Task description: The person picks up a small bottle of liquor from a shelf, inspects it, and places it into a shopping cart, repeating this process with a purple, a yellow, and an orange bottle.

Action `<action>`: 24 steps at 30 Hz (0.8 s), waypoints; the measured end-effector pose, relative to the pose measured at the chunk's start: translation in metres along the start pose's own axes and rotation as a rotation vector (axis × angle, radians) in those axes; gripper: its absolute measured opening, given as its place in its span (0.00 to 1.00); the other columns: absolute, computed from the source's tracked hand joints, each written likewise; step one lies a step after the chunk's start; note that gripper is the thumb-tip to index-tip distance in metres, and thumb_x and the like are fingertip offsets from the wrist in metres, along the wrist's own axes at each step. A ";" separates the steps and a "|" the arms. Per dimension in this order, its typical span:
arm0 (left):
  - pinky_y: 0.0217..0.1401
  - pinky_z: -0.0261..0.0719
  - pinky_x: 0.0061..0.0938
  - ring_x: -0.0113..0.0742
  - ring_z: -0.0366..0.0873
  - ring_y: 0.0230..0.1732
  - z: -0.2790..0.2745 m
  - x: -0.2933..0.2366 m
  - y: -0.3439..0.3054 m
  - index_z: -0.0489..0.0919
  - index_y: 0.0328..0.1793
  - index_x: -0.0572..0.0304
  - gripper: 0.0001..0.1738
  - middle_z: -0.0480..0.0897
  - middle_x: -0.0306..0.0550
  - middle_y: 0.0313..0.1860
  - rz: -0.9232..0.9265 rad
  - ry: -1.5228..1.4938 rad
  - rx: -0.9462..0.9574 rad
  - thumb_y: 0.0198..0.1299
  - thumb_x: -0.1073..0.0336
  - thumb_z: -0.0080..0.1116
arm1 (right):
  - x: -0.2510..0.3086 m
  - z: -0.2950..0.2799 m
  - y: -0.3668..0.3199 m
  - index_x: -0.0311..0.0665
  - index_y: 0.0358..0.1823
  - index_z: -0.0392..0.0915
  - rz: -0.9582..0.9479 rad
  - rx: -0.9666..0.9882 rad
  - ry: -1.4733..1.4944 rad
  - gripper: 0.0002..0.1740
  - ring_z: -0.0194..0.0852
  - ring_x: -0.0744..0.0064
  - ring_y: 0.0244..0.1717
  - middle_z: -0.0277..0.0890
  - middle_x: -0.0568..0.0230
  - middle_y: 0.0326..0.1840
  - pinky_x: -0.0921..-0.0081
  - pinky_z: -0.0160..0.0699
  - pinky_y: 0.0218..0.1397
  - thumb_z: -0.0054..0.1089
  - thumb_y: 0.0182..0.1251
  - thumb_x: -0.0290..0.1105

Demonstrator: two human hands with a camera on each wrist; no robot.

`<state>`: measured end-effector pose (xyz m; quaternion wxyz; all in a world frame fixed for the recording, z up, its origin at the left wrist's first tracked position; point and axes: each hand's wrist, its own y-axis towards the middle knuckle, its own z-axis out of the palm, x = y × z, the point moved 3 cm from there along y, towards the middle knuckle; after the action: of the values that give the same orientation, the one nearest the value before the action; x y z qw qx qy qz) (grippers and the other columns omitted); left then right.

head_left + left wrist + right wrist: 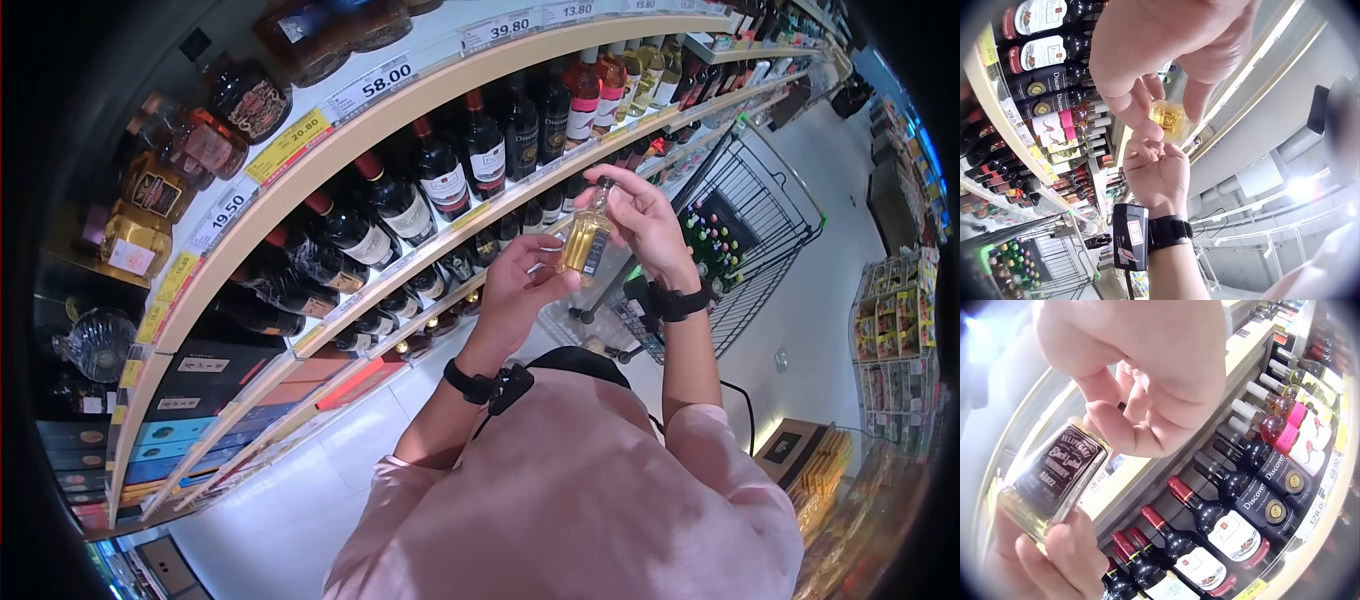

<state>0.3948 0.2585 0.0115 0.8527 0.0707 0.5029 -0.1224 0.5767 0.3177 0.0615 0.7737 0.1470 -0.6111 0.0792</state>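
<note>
A small clear bottle (583, 245) of amber liquid, tilted, is held between both hands in front of the shelves. The left hand (530, 285) pinches its lower end between thumb and fingers. At the dark cap and neck, the right hand (645, 220) grips with curled fingers. The right wrist view shows a black label on the bottle (1060, 472), with the left hand (1054, 562) at its base. From the left wrist view the bottle's square base (1169, 120) appears between the left hand's (1166, 44) thumb and fingers, the right hand (1159, 178) behind.
Shelves of wine bottles (440, 170) curve along the left, with price tags on their edges. A wire shopping cart (765, 200) holding several capped bottles stands beyond the right hand. Boxes (190, 400) fill the lower left shelves. A snack rack (890, 340) stands at the far right.
</note>
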 end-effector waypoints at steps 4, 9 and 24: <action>0.57 0.84 0.32 0.34 0.80 0.51 -0.004 -0.004 -0.007 0.73 0.57 0.62 0.19 0.78 0.44 0.50 0.023 -0.032 -0.006 0.61 0.75 0.65 | 0.001 0.006 0.007 0.31 0.65 0.72 -0.018 0.056 0.025 0.19 0.62 0.87 0.20 0.84 0.56 0.46 0.87 0.64 0.23 0.49 0.78 0.32; 0.57 0.84 0.33 0.39 0.81 0.55 0.000 -0.017 -0.013 0.69 0.61 0.62 0.20 0.78 0.48 0.52 -0.007 -0.122 0.002 0.66 0.71 0.61 | -0.008 0.009 0.018 0.30 0.57 0.76 -0.022 0.007 -0.013 0.15 0.61 0.89 0.17 0.83 0.58 0.38 0.88 0.60 0.20 0.55 0.74 0.30; 0.40 0.81 0.29 0.41 0.84 0.39 0.003 -0.002 -0.010 0.70 0.69 0.67 0.31 0.83 0.56 0.44 -0.233 -0.316 0.085 0.78 0.46 0.34 | 0.001 0.020 0.012 0.32 0.51 0.79 -0.014 -0.006 -0.107 0.12 0.71 0.90 0.27 0.83 0.69 0.36 0.89 0.65 0.27 0.63 0.70 0.29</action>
<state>0.3932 0.2482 0.0146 0.8973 0.0279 0.3619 -0.2513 0.5551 0.3228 0.0687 0.7410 0.1530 -0.6506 0.0640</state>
